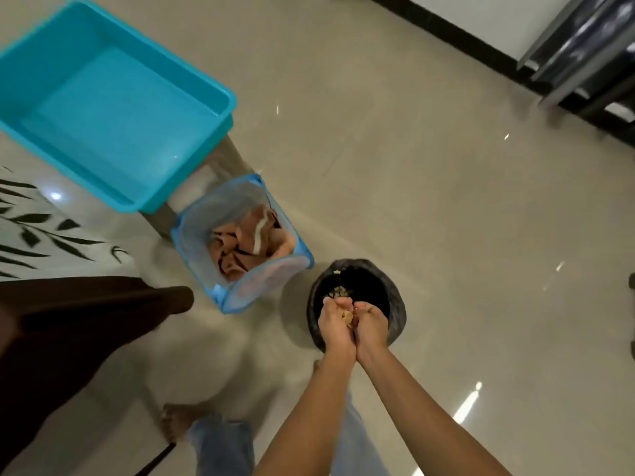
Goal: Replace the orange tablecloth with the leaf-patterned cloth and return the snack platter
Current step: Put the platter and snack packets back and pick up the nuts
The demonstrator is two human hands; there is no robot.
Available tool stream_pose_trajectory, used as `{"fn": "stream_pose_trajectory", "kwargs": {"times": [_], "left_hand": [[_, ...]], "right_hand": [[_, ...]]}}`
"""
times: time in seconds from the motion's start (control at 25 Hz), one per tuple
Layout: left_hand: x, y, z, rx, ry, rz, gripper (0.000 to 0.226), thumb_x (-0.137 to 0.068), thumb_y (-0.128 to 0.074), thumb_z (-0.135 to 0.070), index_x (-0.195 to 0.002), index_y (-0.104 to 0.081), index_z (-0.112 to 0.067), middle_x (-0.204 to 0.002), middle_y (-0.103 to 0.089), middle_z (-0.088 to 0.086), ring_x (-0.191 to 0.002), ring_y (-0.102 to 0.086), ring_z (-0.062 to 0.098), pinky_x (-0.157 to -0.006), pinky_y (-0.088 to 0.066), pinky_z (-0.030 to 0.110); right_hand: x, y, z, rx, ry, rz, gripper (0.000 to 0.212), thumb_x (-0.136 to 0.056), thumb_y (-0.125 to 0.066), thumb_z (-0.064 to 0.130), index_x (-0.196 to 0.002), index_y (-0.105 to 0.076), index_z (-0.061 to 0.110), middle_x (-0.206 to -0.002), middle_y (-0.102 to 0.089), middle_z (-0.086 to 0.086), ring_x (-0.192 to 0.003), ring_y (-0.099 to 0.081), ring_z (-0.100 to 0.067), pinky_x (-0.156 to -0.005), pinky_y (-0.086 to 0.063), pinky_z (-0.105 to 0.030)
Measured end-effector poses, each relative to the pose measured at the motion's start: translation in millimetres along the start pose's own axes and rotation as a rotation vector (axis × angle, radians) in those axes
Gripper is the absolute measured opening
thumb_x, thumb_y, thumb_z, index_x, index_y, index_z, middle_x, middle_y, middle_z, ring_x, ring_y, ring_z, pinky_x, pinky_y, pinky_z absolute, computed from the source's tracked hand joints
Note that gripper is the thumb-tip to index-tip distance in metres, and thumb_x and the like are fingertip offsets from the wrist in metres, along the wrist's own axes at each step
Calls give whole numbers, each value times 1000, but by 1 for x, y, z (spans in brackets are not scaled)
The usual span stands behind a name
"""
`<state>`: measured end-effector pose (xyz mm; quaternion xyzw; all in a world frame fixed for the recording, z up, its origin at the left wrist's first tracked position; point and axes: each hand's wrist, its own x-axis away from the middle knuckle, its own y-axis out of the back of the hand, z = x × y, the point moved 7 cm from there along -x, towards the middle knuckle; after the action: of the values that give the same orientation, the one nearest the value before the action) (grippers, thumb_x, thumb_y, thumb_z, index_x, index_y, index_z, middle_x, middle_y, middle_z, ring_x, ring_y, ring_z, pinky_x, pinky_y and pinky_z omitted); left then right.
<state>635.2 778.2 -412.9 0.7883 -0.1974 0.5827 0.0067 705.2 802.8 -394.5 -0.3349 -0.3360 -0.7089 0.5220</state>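
1. The left hand (pixel 335 326) and the right hand (pixel 372 324) are pressed together edge to edge as one cup. The fingers curl up round a small heap of snack crumbs (pixel 347 317), and with the palms joined like this nothing can slip between them.
2. The cup hangs directly over the mouth of the black-lined bin (pixel 398 314). The fingertips tip away from the person and downward, so I judge the crumbs are meant to slide off into it. A few pale bits (pixel 338 291) lie inside, just beyond the fingertips.
3. The orange tablecloth (pixel 254 242) is to the left of the left hand and farther out. It is crumpled in a blue mesh hamper (pixel 264 283) that stands on the floor near the bin but apart from it, probably set aside as laundry. Bunched in folds, it shows no clear long axis, though one pale stripe on a fold runs away from the hands.
4. The leaf-patterned cloth (pixel 51 235) lies well to the left of the left hand, spread flat over a surface, so the swap looks done. Its leaf sprays run mostly sideways, tips towards the hands. Only a corner shows, so its long axis cannot be told.
5. The snack platter is not in view. A teal plastic tub (pixel 206 146) sits on a stool (pixel 233 156) beyond the hamper, far from both hands. Returning the platter seems to be the step left.
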Motion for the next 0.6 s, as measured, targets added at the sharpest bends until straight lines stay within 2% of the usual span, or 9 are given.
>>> {"fn": "stream_pose_trajectory", "kwargs": {"times": [0.08,0.16,0.24,0.28,0.4,0.48,0.6], "left_hand": [[-31,4,30,-193,43,-48,42,-101,-40,-26,-67,-59,-10,-66,-62,6,-74,-61,27,-82,-53,41],[-53,6,51,-262,128,-60,34,-99,-43,-26,-76,-63,-12,-85,-66,14,-91,-63,31,-94,-50,46],[-65,6,66,-210,211,-63,26,-97,-48,-28,-100,-67,-10,-109,-67,16,-106,-61,32,-98,-47,43],[-70,4,72,-169,236,-54,31,-97,-49,-31,-112,-64,-9,-112,-66,15,-107,-61,30,-95,-49,40],[-66,-1,71,-128,253,-26,46,-100,-40,-39,-130,-55,-7,-103,-66,12,-92,-63,25,-74,-52,32],[-63,-5,68,-131,260,-33,48,-101,-38,-41,-135,-49,-9,-106,-63,11,-94,-61,25,-76,-51,32],[-57,-11,63,-149,293,-26,52,-99,-39,-46,-138,-46,-13,-121,-59,13,-107,-57,28,-84,-50,36]], "right_hand": [[-34,11,-24,-38,-158,-20,19,-88,-44,1,-76,-58,7,-76,-61,-11,-80,-63,-32,-70,-52,-36],[-62,16,-47,-153,-301,-21,22,-90,-40,7,-77,-57,10,-83,-58,-10,-80,-59,-28,-70,-49,-35],[-82,18,-56,-224,-360,-58,24,-93,-39,9,-82,-59,8,-88,-61,-12,-81,-59,-27,-68,-48,-35],[-89,18,-55,-243,-378,-67,22,-94,-41,10,-85,-61,6,-89,-63,-14,-80,-60,-28,-65,-49,-35],[-100,24,-40,-177,-307,-167,18,-96,-46,9,-87,-61,7,-73,-58,-8,-62,-55,-19,-48,-46,-28],[-108,25,-38,-143,-269,-209,17,-96,-47,7,-100,-62,14,-79,-58,-5,-63,-52,-17,-50,-44,-28],[-110,26,-39,-145,-239,-245,29,-91,-48,9,-112,-65,20,-103,-61,-8,-69,-52,-19,-55,-46,-29]]}}
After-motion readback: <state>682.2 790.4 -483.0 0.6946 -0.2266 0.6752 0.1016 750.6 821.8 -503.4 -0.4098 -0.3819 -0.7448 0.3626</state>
